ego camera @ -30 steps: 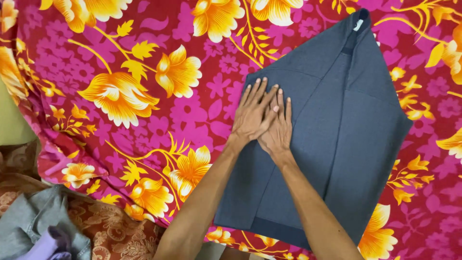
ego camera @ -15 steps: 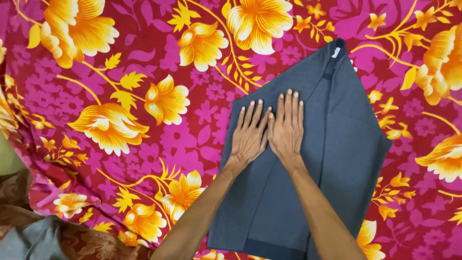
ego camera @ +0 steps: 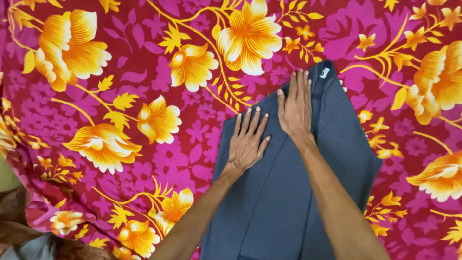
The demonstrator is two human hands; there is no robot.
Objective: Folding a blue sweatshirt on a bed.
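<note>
A folded dark grey garment lies flat on a bedsheet printed with large yellow-orange flowers on a magenta and red ground. The garment narrows toward its far end, where a small white label sits at the tip, and it widens toward the near edge of the view, where it runs out of frame.

Both hands rest palm-down on the garment. The left hand lies on the garment's left portion, close to its left edge, with the fingers straight and slightly spread, holding nothing. The right hand lies farther up the garment, just short of the label, with its fingers straight and pressed together, pointing toward the tip; it too grips nothing. The two hands are just beside each other, and whether the left fingertips touch the side of the right hand is hard to tell. Both forearms cross the garment's lower half.

Well to the left of the garment, at the lower left corner of the view, the sheet's edge gives way to a brown patterned fabric and a bit of grey cloth.
</note>
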